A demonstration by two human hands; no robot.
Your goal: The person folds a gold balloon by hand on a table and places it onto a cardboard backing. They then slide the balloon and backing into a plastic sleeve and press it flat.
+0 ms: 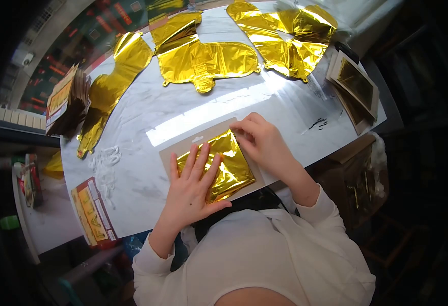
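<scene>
A folded gold foil balloon (234,171) lies on a grey-beige backing card (171,153) with a hang hole, near the table's front edge. My left hand (190,186) rests flat on the foil, its fingers spread and pointing away from me. At the foil's upper right corner, my right hand (262,140) has its fingers curled together in a pinch. Whatever is between those fingertips, if anything, is hidden. The palm of the right hand sits over the card's right side.
Flat gold foil balloons (203,58) lie along the back of the white marbled table (132,188). Printed cards (63,99) are stacked at left, one card (94,211) lies at front left. White string (105,166), small dark sticks (318,124) and framed-looking packs (356,86) lie around.
</scene>
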